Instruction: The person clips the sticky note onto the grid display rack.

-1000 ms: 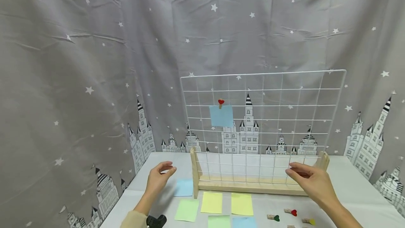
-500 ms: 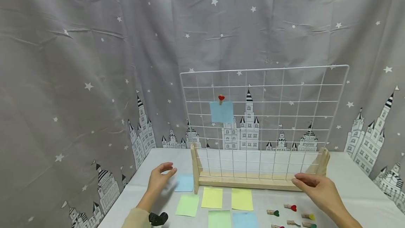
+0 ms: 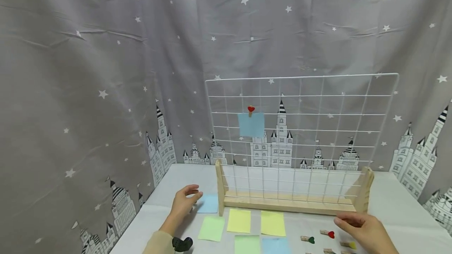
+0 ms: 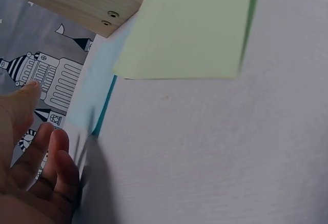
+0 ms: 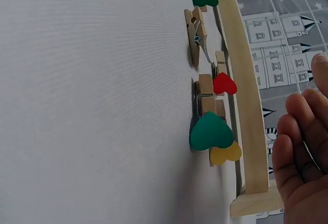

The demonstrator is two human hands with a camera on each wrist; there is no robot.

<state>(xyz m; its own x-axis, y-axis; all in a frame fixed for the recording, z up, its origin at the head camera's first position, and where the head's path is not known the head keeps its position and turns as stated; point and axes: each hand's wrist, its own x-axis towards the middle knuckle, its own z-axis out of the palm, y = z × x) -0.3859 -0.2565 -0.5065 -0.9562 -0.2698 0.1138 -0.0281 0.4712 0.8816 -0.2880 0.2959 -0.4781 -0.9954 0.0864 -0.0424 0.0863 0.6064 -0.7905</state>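
Note:
My left hand [image 3: 183, 205] hovers over the table's left side, fingers loosely bent and holding nothing, its fingertips overlapping a blue sticky note [image 3: 209, 204] in the head view. Beside that note lies a light green sticky note [image 4: 189, 29]. On the right, my right hand [image 3: 365, 230] is over several small wooden clothespins with felt hearts, its fingers relaxed around nothing. Nearest to it are the red-heart clothespin [image 3: 327, 233] and the yellow-heart clothespin [image 3: 349, 244]. A green-heart clothespin [image 5: 210, 130] shows large in the right wrist view.
A white wire grid [image 3: 300, 130] stands upright in a wooden base [image 3: 289, 204]. A red-heart clothespin [image 3: 250, 110] fixes a blue note [image 3: 252, 126] to it. In front lie yellow notes [image 3: 239, 221], another green note [image 3: 247, 244] and another blue note [image 3: 276, 245]. A grey curtain hangs behind.
My right hand has moved down and to the right, from in front of the grid to over the clothespins. The left hand has shifted slightly right. The head view has tilted down a little.

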